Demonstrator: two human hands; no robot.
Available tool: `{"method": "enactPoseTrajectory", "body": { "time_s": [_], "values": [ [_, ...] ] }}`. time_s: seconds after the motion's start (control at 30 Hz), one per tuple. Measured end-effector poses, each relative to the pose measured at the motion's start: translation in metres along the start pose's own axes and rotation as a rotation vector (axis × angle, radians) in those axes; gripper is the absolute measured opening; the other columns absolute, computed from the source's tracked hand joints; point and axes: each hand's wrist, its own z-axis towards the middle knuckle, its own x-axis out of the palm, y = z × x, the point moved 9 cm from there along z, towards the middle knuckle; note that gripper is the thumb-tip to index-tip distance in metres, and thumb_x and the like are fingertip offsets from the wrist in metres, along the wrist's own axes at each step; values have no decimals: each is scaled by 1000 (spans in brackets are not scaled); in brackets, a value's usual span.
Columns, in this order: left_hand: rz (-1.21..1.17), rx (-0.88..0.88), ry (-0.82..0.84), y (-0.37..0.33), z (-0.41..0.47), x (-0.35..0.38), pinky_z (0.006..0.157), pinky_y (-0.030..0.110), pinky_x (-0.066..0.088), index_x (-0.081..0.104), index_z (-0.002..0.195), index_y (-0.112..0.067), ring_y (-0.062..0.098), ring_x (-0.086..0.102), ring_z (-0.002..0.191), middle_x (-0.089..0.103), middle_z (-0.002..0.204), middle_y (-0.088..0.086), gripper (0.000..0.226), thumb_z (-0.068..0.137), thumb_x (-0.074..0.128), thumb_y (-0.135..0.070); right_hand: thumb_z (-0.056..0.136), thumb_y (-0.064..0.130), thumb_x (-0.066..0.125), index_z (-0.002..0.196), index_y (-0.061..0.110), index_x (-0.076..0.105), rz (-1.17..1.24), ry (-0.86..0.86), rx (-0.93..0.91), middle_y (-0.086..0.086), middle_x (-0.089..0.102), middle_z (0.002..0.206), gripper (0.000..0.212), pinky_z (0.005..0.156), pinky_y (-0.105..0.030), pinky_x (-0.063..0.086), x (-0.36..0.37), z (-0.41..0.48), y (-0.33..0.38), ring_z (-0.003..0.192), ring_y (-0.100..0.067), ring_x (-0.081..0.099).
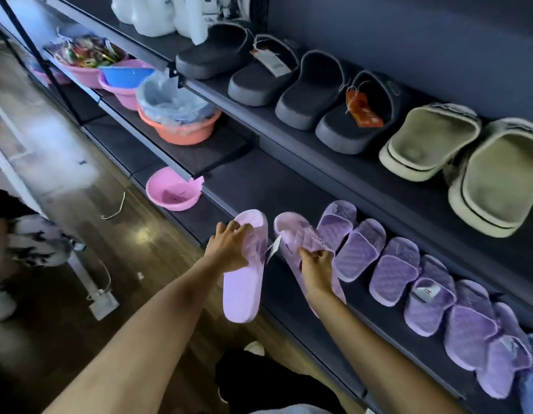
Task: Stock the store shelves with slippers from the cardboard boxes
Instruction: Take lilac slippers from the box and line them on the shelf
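Note:
Two light purple slippers are in my hands at the front edge of the lower dark shelf [289, 186]. My left hand [229, 246] grips the strap of the left slipper [242, 291], whose heel hangs out past the shelf edge. My right hand [317, 268] holds the second slipper [295, 231] by its strap, toe resting on the shelf. A white tag [273, 248] dangles between them. To the right, a row of several purple slippers [393, 270] lies on the same shelf.
The upper shelf carries dark grey slippers [307, 91] and beige slippers [432, 141]. Left of them are plastic basins [181, 127], and a pink basin [172, 191] sits lower down. A wooden floor [80, 180] lies to the left, with another person's shoe [38, 240] there.

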Motion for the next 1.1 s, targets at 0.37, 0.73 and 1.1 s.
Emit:
{"method": "enactPoseTrajectory", "body": {
  "time_s": [0.37,0.73,1.1],
  "values": [
    [59,34,63,17,99,-22,100,44,40,26,142,-30,30,22,133,28,146,2,77,78,70,-27,94,15,48,133,4,34,6,-103,206,-22,44,134,43,81,-19,39,37,65,-1,113,-29,48],
    [177,300,173,-11,169,-6,95,42,44,24,144,-34,28,29,128,32,144,1,78,80,66,-20,92,13,53,137,-4,33,50,-138,235,-13,47,136,52,77,-7,32,57,85,4,127,-26,44],
    [303,501,296,10,248,17,85,36,50,24,141,-36,26,40,125,36,142,0,72,81,62,-24,92,9,50,135,2,36,302,-283,331,-3,45,113,46,68,-16,37,126,124,-1,102,-18,45]
  ]
}}
